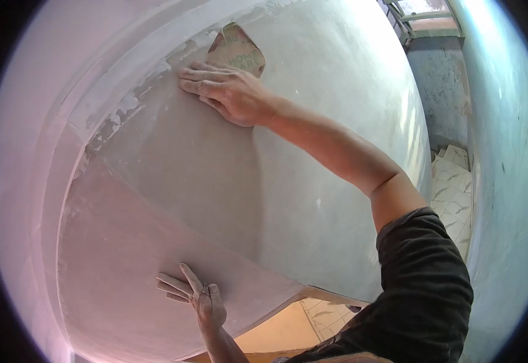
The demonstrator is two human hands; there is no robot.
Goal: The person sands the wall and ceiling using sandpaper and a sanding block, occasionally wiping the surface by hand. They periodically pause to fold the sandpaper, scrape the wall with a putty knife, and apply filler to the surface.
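Note:
A sheet of sandpaper (239,53) with green lettering on its back lies flat against the grey plastered wall (185,175), near the upper edge. My right hand (230,95) presses over its lower part, fingers stretched toward the left and dusted with pale powder; the part of the sheet beneath the palm is hidden. Lower down, my left hand (198,296) rests on the wall with its fingers spread and nothing in it. A ring shows on one of its fingers, and dust coats it too.
Rough, flaking plaster (122,115) runs along the wall's upper left border, next to a pale moulding (52,157). At the right are tiled steps (451,193) and another pale wall (505,181). Below my arms, floor tiles (327,314) show past the wall's lower edge.

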